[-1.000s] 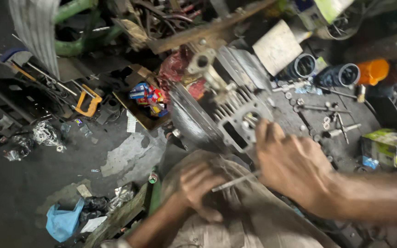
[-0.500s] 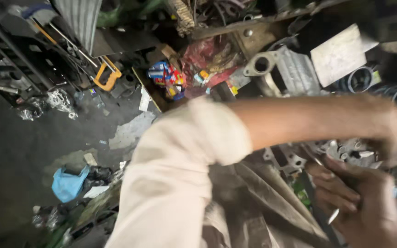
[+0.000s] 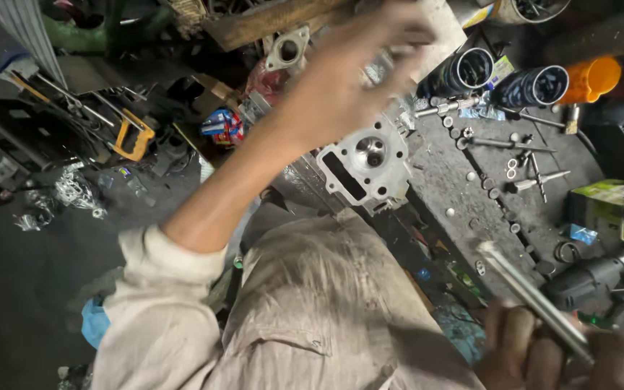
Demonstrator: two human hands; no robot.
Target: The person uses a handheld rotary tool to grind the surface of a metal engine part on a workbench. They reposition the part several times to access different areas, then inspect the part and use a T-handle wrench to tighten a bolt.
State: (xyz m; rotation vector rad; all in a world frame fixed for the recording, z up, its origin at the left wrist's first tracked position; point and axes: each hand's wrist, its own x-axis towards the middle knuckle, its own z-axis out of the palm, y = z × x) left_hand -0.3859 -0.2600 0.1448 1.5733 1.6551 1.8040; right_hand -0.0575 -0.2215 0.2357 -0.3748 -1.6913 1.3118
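Observation:
A silver engine cylinder head point(image 3: 366, 162) lies on the dark, greasy workbench point(image 3: 456, 188). My left hand point(image 3: 355, 72) is blurred in motion above and just behind the head. Its fingers are stretched out and nothing shows in them. Its arm, in a dirty beige sleeve point(image 3: 160, 289), reaches up from the lower left. At the bottom right, my right hand point(image 3: 557, 357) is closed around a long shiny metal rod point(image 3: 525, 292) that points up and to the left, away from the cylinder head.
Two dark cylinder sleeves point(image 3: 464, 68) and an orange container point(image 3: 594, 76) stand at the back right. Bolts and small parts point(image 3: 521, 173) lie scattered on the bench. A green and white box point(image 3: 615, 209) and a black power tool point(image 3: 590, 278) are at right. A yellow hacksaw point(image 3: 135, 137) lies at left.
My left arm has swung from lying across the view to reaching up over the cylinder head. My right hand, still gripping the rod, has dropped to the bottom right corner.

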